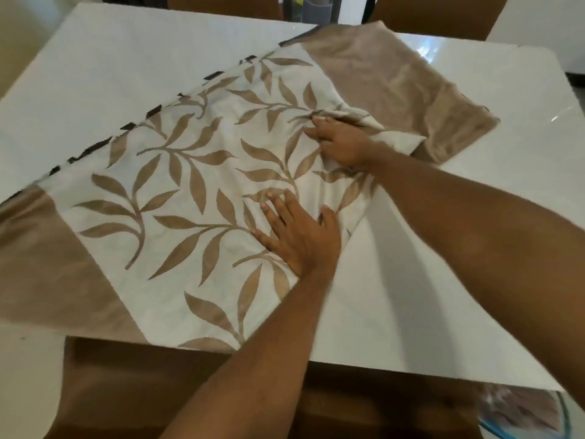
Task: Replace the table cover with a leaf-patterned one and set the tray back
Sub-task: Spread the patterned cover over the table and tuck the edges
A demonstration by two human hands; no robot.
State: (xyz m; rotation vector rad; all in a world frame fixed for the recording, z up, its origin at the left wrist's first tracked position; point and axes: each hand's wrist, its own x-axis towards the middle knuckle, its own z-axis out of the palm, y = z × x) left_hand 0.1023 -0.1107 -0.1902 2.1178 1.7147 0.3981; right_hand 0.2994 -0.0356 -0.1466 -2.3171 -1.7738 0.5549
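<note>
On the white table point(411, 280) the leaf-patterned cloth point(177, 191) lies slantwise, running from the near left toward the far right. It is only partly opened: its right part is doubled over, and it does not yet reach the table's right side. The left hand point(299, 239) lies flat on the cloth near its right edge, fingers straight and spread, pinning it. The right hand point(343, 142), just beyond, has its fingers curled into a bunched fold and grips it.

The step in hand looks like unfolding and spreading. To do it well, the flat palm should hold the lower layer down while the gripped fold is drawn out to the right. Keeping it low matters, since the glossy top may let the whole cloth slide. The cloth then needs turning square to the table edges, so that its plain tan bands point(395, 74) fall evenly at both ends.

Dark tabs point(158, 109) line the cloth's far left edge. Brown chair backs point(443, 17) stand at the far side and a brown seat point(152, 391) sits tucked in at the near side. Overhanging cloth may catch on these. The tray is not in view.
</note>
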